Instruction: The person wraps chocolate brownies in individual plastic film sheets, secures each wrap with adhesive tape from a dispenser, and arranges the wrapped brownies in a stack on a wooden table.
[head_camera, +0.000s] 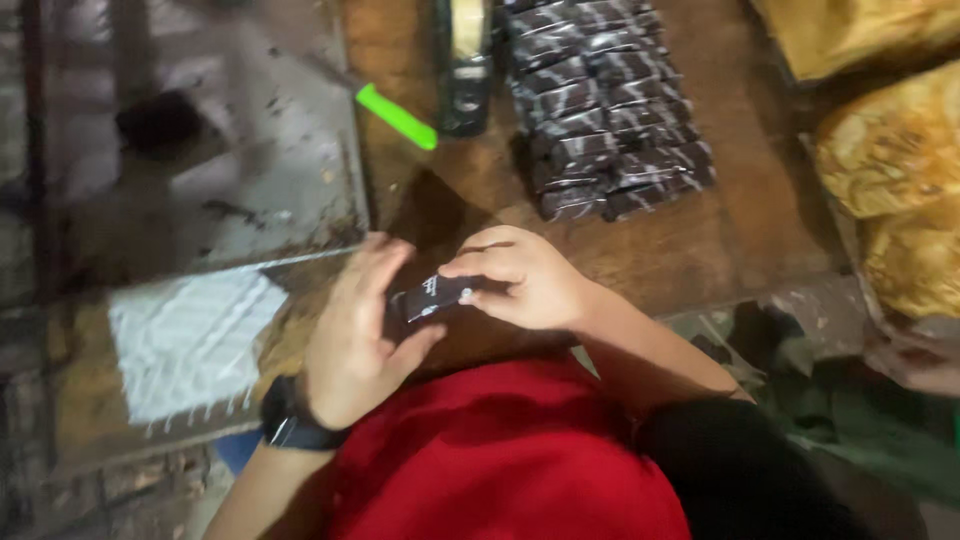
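— Head view: what's in the hands?
— Small dark packet (432, 297), above the red lap, near the table (690, 250) edge. Left hand (357, 335) cupped round its end, right hand (520, 278) pinching the other end.
— Further up the table?
— Pile of dark packets (610, 105). Green stick (396, 116) to its left. Yellow bags (895, 150) far right.

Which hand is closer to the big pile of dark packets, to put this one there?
The right hand, probably. It pinches the small dark packet and sits nearer the stacked dark packets ahead. The left hand, wearing a black watch, only supports it from below.
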